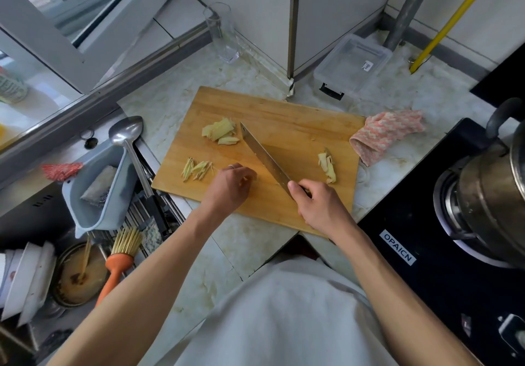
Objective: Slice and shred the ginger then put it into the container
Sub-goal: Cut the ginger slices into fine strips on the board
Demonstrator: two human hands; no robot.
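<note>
Right hand (315, 206) grips the knife (265, 159) handle, blade angled up-left across the wooden cutting board (298, 121). Left hand (231, 186) rests on the board, fingers curled over a small ginger bit, barely visible. Ginger slices (220, 132) lie near the blade tip, ginger shreds (197, 169) just left of the left hand, ginger scraps (328, 167) right of the blade. Clear plastic container (352, 66) sits behind the board, well apart.

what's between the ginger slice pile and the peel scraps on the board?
In the head view, the knife blade crosses between the ginger slices and the scraps; otherwise bare cutting board.
</note>
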